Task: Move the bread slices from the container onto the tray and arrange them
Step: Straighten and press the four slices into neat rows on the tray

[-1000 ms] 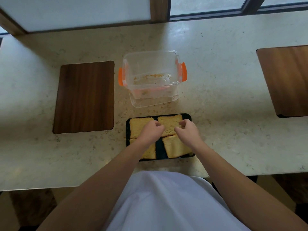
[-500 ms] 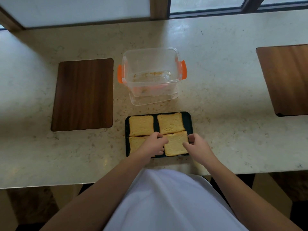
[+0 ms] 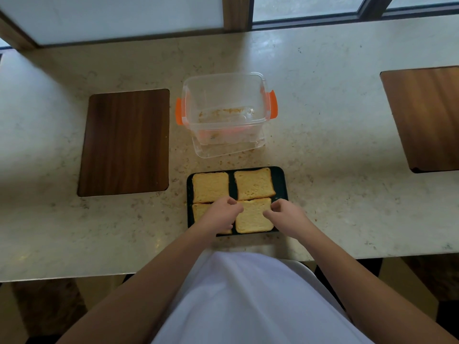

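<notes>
A black tray (image 3: 281, 180) lies near the counter's front edge with bread slices in two rows. The far-left slice (image 3: 210, 186) and far-right slice (image 3: 253, 183) lie flat and untouched. My left hand (image 3: 219, 213) covers most of the near-left slice (image 3: 198, 211), and its curled fingers pinch the left edge of the near-right slice (image 3: 251, 217). My right hand (image 3: 285, 215) pinches that same slice's right edge. Behind the tray stands the clear container (image 3: 224, 83) with orange clips, holding only crumbs.
A dark wooden board (image 3: 124, 142) is set into the counter to the left, and another (image 3: 424, 117) at the far right. Crumbs lie scattered around the tray and container. A window frame runs along the back. My white shirt fills the bottom of the view.
Both hands came back from the far slices to the near row. The near-right slice now lies squarer, and my right hand has moved in from the tray's edge onto it.
</notes>
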A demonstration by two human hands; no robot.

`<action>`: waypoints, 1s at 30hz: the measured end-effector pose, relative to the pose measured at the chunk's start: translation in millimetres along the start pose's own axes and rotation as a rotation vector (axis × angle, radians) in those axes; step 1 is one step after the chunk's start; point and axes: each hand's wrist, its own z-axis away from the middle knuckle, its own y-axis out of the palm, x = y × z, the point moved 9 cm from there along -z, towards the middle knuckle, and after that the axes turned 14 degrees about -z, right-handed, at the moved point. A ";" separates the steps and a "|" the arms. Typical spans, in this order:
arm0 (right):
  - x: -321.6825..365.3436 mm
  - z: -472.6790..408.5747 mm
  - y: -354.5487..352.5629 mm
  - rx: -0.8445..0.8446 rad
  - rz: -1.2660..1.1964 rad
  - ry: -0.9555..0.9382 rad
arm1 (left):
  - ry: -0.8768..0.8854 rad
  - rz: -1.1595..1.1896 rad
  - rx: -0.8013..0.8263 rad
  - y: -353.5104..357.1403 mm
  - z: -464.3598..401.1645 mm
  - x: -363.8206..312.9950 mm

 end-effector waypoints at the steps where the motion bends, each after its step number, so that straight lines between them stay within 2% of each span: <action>1: 0.4 -2.5 -3.4 -0.005 0.002 0.004 | 0.010 -0.023 -0.006 -2.1 0.2 -1.7; 9: 29.2 -21.6 -25.8 -0.105 -0.065 -0.079 | 0.083 -0.057 -0.123 -22.2 -0.3 -44.0; 21: 21.7 -28.1 -29.1 -0.108 -0.049 -0.075 | 0.095 -0.017 -0.062 -12.1 -4.4 -69.0; 24: 19.1 -24.3 -30.2 -0.102 -0.068 -0.080 | 0.086 0.002 -0.079 -13.2 -5.6 -64.6; 28: 16.8 -9.6 -30.0 -0.177 -0.067 -0.117 | 0.071 -0.001 -0.141 -17.4 3.7 -41.7; 30: 11.9 -1.8 -20.0 -0.149 -0.076 -0.115 | 0.059 -0.007 -0.126 -12.5 8.2 -27.0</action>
